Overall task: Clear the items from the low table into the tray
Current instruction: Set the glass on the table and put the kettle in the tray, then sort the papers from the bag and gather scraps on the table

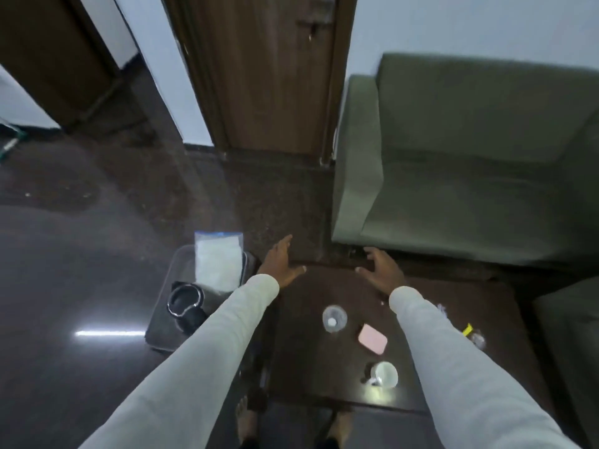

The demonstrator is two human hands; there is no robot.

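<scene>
Both hands reach out over the far edge of the dark low bench (324, 377), the left hand (280, 260) and right hand (379, 270) spread with fingers relaxed, holding nothing. On the bench stand a clear bottle (334, 318), a pink case (372, 339) and a white mug (384, 374). Left of the bench, on the floor, the tray (158, 335) holds a plastic bag (218, 264) and a black-and-silver ring-shaped object (185, 303). A green sofa (470, 163) stands beyond.

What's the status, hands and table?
Both hands open, left, right, holding nothing. Bottle, pink case, mug on table. Tray holds bag. Nothing blocking.
</scene>
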